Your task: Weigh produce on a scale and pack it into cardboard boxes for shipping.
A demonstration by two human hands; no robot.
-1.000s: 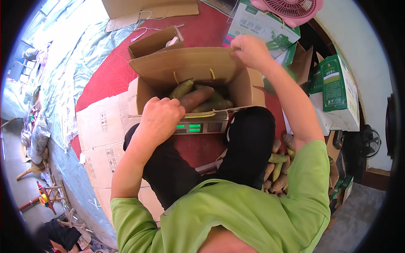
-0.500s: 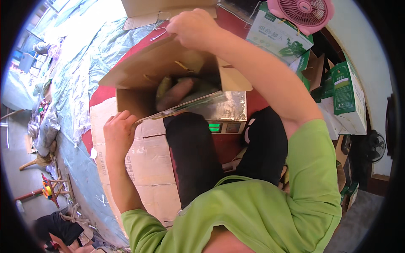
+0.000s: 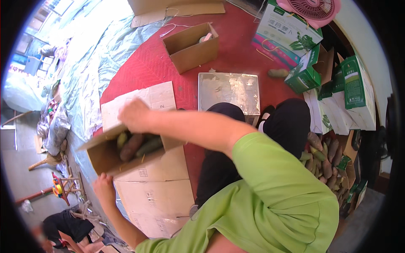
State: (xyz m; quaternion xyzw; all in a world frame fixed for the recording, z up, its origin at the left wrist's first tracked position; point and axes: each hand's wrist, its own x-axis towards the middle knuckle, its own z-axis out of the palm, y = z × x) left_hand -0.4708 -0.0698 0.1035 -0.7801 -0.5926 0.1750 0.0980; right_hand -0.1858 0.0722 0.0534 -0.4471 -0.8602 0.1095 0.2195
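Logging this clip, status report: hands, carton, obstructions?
Left hand grips near edge of open carton, right hand far edge, blurred. Carton holds long vegetables. Right forearm partly hides far side.

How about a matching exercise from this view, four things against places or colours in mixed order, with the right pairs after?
1. open cardboard box with root vegetables
2. portable fan
3. metal-topped scale
4. straw broom

A. on the red mat
B. on the grey floor at far left
C. between the left hand and the right hand
D. pink

Pairs: 1-C, 2-D, 3-A, 4-B
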